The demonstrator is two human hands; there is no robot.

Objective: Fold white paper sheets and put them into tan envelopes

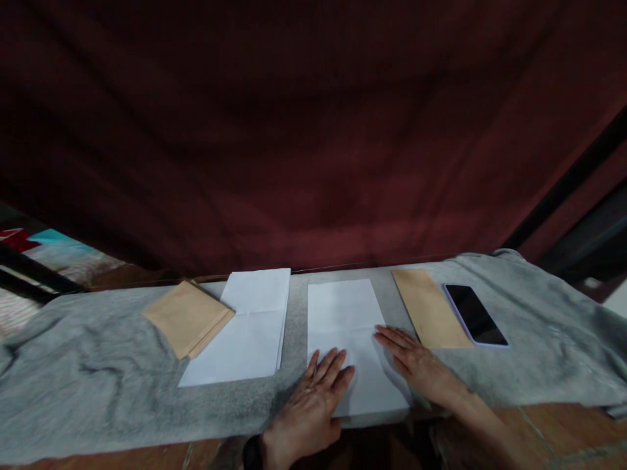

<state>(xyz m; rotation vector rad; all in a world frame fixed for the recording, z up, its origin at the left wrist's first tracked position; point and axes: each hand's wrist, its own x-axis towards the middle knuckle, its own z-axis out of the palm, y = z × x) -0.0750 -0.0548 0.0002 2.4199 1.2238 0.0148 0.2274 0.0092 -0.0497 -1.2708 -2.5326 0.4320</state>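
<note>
A white sheet of paper [345, 320] lies flat on the grey cloth [98, 378] in front of me. My left hand [313, 398] rests palm down on its near left corner, fingers stretched out. My right hand [416, 365] lies flat on the sheet's right edge, fingers extended and pointing left. Neither hand holds anything. Just right of my right hand lies a single brown envelope [428, 307].
A second white sheet [247, 326] lies to the left, with a stack of brown envelopes [186, 316] overlapping its far left corner. A dark phone [474, 314] lies face up at the right. A dark red curtain [313, 130] hangs behind the cloth-covered table.
</note>
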